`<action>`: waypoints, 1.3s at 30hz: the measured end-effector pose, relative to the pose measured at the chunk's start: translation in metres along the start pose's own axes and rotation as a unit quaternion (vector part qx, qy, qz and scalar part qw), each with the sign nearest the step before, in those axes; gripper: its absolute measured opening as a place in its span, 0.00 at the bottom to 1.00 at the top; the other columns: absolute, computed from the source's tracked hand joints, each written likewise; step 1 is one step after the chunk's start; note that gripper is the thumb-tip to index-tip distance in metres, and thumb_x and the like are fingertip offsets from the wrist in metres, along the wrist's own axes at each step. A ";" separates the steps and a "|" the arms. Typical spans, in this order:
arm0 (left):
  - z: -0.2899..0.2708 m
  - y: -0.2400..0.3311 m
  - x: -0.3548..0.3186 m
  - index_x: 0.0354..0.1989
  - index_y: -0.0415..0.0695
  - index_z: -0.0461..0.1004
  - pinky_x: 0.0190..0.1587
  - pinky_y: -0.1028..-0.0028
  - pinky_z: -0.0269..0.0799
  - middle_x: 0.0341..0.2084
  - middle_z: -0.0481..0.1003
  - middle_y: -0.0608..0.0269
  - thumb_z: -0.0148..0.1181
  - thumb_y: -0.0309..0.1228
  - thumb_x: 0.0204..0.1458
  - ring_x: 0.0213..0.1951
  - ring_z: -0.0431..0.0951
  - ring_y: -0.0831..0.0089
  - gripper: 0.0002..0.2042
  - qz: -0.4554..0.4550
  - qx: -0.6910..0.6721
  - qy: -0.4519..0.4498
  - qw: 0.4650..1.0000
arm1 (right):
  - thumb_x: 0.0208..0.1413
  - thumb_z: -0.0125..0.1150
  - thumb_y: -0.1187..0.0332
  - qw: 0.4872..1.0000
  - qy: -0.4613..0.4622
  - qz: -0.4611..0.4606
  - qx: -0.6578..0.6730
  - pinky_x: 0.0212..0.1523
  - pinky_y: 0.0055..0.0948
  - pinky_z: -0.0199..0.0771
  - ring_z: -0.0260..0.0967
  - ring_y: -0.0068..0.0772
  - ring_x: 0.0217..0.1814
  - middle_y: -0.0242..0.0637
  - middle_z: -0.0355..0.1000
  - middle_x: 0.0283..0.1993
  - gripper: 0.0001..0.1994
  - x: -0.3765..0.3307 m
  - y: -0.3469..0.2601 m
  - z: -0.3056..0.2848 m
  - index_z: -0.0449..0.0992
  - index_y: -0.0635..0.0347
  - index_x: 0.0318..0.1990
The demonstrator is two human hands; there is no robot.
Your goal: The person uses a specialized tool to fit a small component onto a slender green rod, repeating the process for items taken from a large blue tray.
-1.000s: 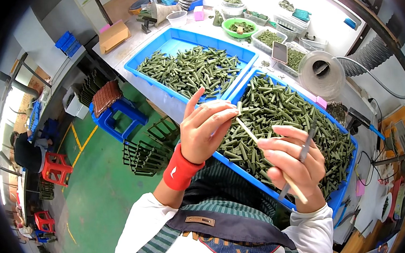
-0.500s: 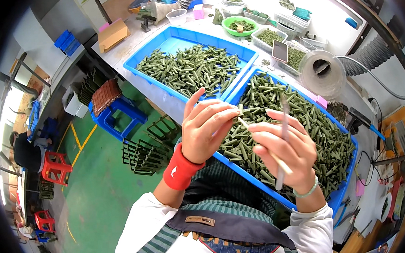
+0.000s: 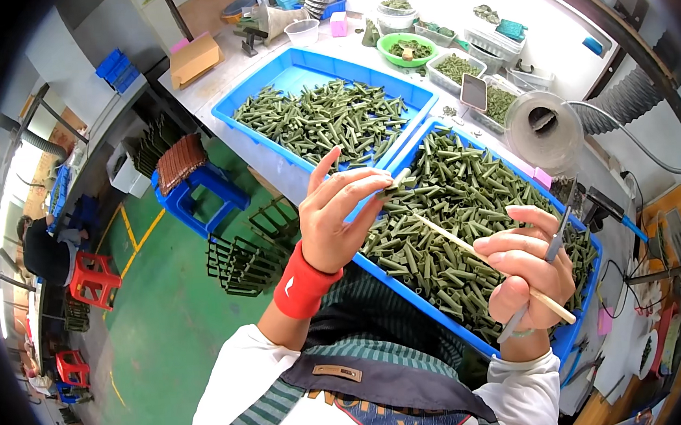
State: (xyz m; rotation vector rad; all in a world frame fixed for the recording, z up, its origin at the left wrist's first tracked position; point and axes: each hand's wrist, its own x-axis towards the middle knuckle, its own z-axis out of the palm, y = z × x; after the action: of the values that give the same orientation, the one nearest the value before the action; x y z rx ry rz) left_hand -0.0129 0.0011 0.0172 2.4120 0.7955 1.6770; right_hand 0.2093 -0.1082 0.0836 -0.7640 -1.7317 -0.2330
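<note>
At its fingertips my left hand (image 3: 342, 212) pinches a short green tube (image 3: 402, 183), held over the near edge of the trays. My right hand (image 3: 528, 270), wrapped in a grip, holds a thin wooden stick (image 3: 457, 241) and a slim grey metal tool (image 3: 560, 235). The stick points toward the green tube but is apart from it. Below both hands is a blue tray (image 3: 403, 289) heaped with green tubes (image 3: 473, 187). A second blue tray (image 3: 307, 74) beyond it, to the left, holds more such tubes.
Tubs of green pieces (image 3: 457, 70), a green bowl (image 3: 384, 48) and a phone (image 3: 473, 91) stand along the back. A clear round duct hood (image 3: 529, 140) is at right. Blue stool (image 3: 197, 195) and dark racks (image 3: 241, 263) are on the left floor.
My right hand has moved to the right, drawing the stick's tip away from the tube at my left fingertips. The left hand has shifted slightly left, still pinching the tube.
</note>
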 end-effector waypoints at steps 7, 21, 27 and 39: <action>-0.017 0.025 0.016 0.42 0.45 0.83 0.68 0.51 0.63 0.39 0.84 0.63 0.73 0.20 0.44 0.43 0.84 0.65 0.15 0.027 0.006 -0.010 1.000 | 0.71 0.57 0.55 1.000 0.018 0.006 -0.018 0.52 0.45 0.82 0.81 0.36 0.27 0.37 0.81 0.27 0.17 0.002 0.000 -0.002 0.77 0.59 0.34; -0.020 0.045 0.038 0.40 0.43 0.83 0.51 0.58 0.75 0.38 0.83 0.63 0.72 0.20 0.45 0.39 0.82 0.64 0.13 0.088 -0.045 0.038 0.994 | 0.71 0.57 0.55 0.999 0.005 0.019 -0.031 0.49 0.46 0.85 0.82 0.40 0.30 0.39 0.82 0.28 0.18 0.003 0.001 -0.005 0.77 0.61 0.34; 0.006 0.019 0.022 0.45 0.44 0.82 0.62 0.55 0.69 0.40 0.85 0.62 0.68 0.17 0.48 0.45 0.85 0.66 0.15 0.045 -0.023 0.035 0.998 | 0.58 0.73 0.65 0.990 -0.088 0.026 0.109 0.52 0.47 0.86 0.84 0.44 0.38 0.42 0.84 0.35 0.11 0.012 -0.003 0.007 0.80 0.64 0.39; 0.008 0.006 0.014 0.44 0.46 0.83 0.70 0.54 0.60 0.40 0.85 0.64 0.72 0.19 0.47 0.45 0.85 0.68 0.15 0.023 0.022 0.024 0.999 | 0.73 0.49 0.66 0.994 0.024 0.073 0.075 0.48 0.50 0.85 0.84 0.39 0.31 0.44 0.81 0.28 0.13 0.003 0.008 0.001 0.74 0.64 0.37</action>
State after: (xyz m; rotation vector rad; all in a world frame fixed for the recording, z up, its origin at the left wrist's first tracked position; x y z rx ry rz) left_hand 0.0006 0.0038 0.0280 2.4465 0.7980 1.7588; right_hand 0.2133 -0.1002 0.0843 -0.7650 -1.6201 -0.0213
